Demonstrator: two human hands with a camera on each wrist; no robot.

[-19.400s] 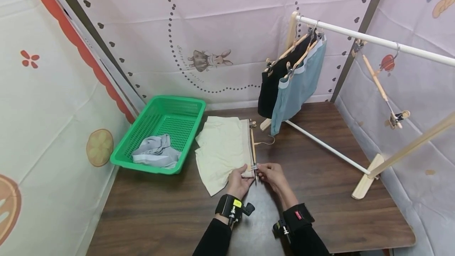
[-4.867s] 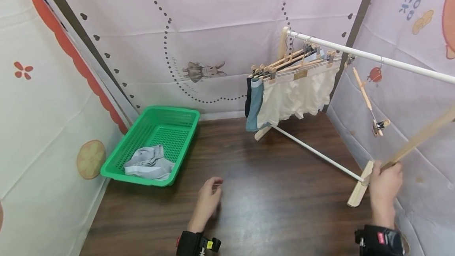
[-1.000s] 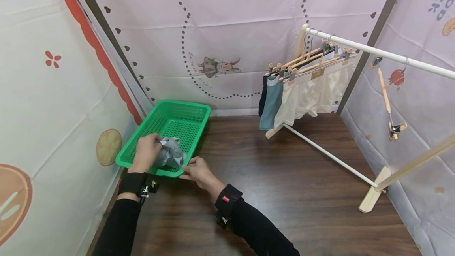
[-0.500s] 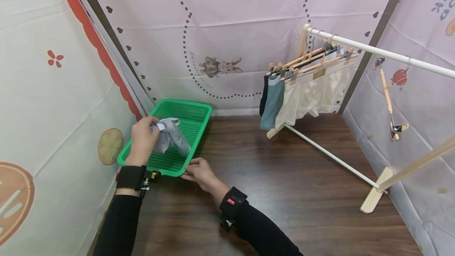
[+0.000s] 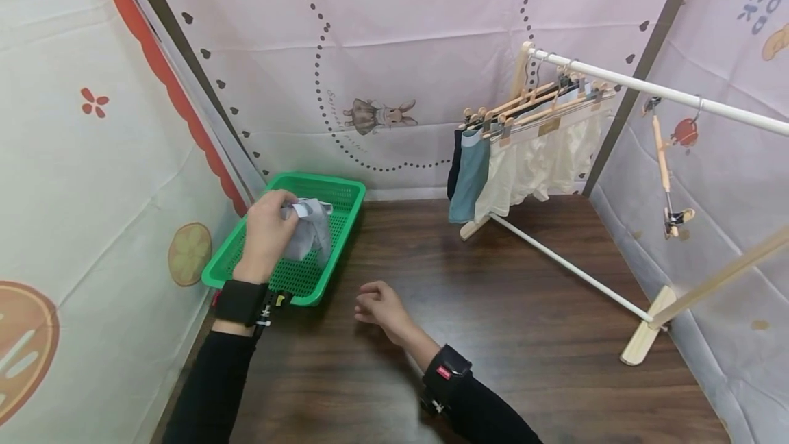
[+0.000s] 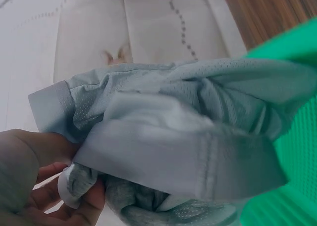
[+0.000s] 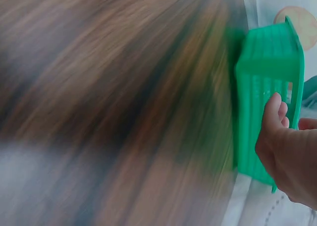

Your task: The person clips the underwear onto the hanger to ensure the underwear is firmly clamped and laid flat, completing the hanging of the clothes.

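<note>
My left hand (image 5: 268,231) grips a bunched grey garment (image 5: 311,230) and holds it lifted above the green basket (image 5: 249,262). The left wrist view shows the grey garment (image 6: 188,137) close up, its waistband pinched by my fingers (image 6: 54,186). My right hand (image 5: 379,307) hovers over the dark wooden table (image 5: 493,334) just right of the basket, fingers loosely curled and holding nothing. In the blurred right wrist view my right hand (image 7: 285,151) is beside the basket's green wall (image 7: 262,97).
A white-railed drying rack (image 5: 616,81) stands at the back right with black, teal and cream shorts (image 5: 530,156) on wooden clip hangers. One empty clip hanger (image 5: 666,163) hangs further right. Printed fabric walls close in the left, back and right sides.
My left hand has lifted the grey garment out of the basket and a little to the right. My right hand has let go of the basket's rim and drawn back over the table.
</note>
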